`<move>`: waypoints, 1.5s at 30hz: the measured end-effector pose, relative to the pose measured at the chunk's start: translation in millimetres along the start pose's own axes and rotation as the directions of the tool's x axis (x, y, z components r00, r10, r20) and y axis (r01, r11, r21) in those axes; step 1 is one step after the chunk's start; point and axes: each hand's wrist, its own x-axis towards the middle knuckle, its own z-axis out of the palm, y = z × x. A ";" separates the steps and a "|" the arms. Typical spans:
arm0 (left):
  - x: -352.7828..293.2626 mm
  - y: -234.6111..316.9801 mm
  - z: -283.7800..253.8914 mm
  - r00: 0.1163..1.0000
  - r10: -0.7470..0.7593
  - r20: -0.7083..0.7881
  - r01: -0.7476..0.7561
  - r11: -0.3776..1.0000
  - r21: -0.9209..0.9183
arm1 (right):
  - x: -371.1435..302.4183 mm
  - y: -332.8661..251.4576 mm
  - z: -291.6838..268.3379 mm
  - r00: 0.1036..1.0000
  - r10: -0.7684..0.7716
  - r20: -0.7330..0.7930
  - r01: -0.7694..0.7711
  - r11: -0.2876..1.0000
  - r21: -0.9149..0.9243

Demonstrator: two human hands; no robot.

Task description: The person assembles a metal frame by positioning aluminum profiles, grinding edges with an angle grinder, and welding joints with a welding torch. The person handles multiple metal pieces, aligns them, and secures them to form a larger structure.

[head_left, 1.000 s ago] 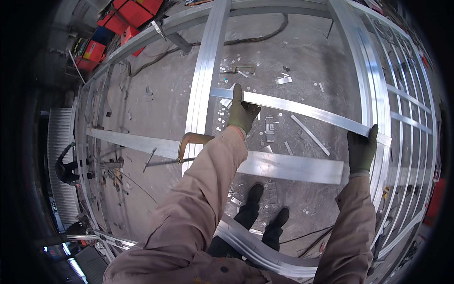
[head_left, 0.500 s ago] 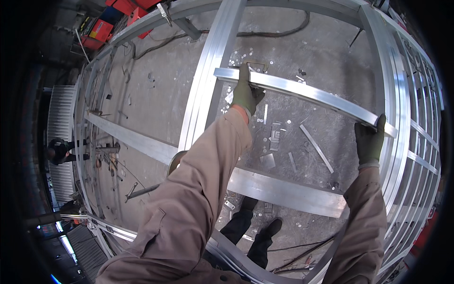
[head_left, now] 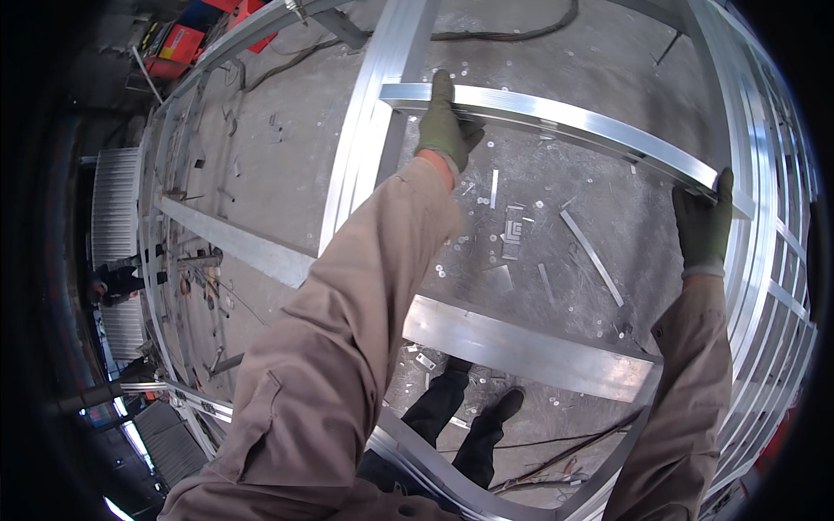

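A silvery metal bar (head_left: 578, 122) spans the gap between two long rails of a metal frame. Its left end lies over the left rail (head_left: 359, 156), its right end over the right rail (head_left: 754, 165); whether it rests on them I cannot tell. Near the left end my left hand (head_left: 445, 135), in a green glove, grips the bar with its thumb along the upper side. My right hand (head_left: 702, 227), gloved the same, is closed around the bar close to its right end. The undersides of the fingers are partly hidden.
A wide flat crosspiece (head_left: 530, 347) joins the rails nearer my body. Metal offcuts (head_left: 592, 258) and small round pieces litter the floor between them. A dark cable (head_left: 512, 36) runs across the far floor. Another person (head_left: 122, 282) is at the far left, beside corrugated panels (head_left: 115, 200).
Both hands have moved the bar farther from my body along the rails, and slightly to the right at its right end. The grip of both hands looks the same.
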 end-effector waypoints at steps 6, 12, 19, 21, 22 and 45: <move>62.4 2.2 -72.1 0.973 -0.075 0.220 0.123 0.969 -0.214 | -3.8 29.4 46.7 0.982 -0.181 -0.046 0.174 0.978 -0.118; 31.1 25.2 -46.2 0.992 -0.084 0.090 0.094 0.990 -0.107 | 10.3 17.3 61.7 0.990 -0.111 -0.089 0.093 0.978 -0.184; 32.2 12.7 -36.4 0.994 -0.060 0.097 0.062 0.998 -0.018 | 13.2 31.8 39.0 0.981 -0.115 -0.157 0.085 0.979 -0.186; 24.7 -0.1 -15.4 0.997 -0.057 0.057 0.058 0.998 -0.027 | 15.3 28.7 29.5 0.965 -0.144 -0.221 0.100 0.974 -0.201; 21.8 -3.5 -10.5 0.997 -0.055 0.052 0.056 0.998 -0.024 | 15.9 27.5 26.5 0.962 -0.155 -0.224 0.109 0.973 -0.203; 0.9 -9.0 -14.6 0.985 0.142 0.102 -0.079 0.881 -0.466 | 75.3 4.8 -46.9 0.983 -0.074 0.165 0.149 0.850 -0.505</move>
